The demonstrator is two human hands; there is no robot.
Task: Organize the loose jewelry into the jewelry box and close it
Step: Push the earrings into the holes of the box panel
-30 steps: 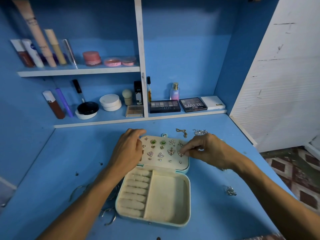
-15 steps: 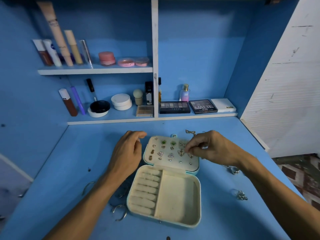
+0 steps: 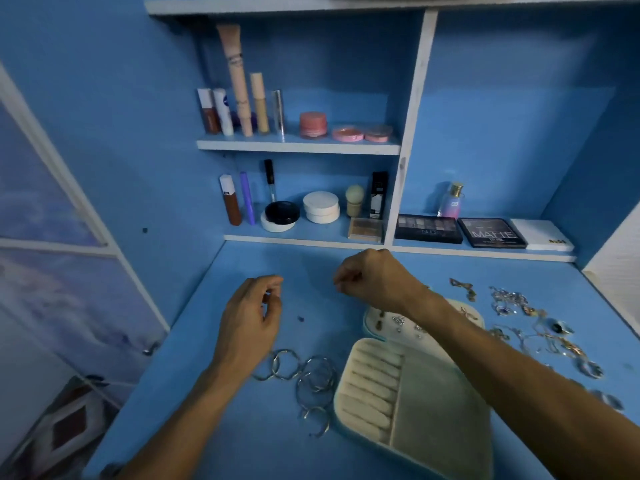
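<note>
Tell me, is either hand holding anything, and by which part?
Cannot tell: the right hand and left hand both curl fingertips together, but nothing shows between them.

Cosmetic tubes, pink jars, eyeshadow palettes on blue shelves.

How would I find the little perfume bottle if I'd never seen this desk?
Look at the bottom white-edged blue shelf, right of the white upright divider. Behind the two dark flat eyeshadow palettes stands a small pink-and-blue glass bottle with a gold cap. It is the only upright thing in that compartment.
</note>
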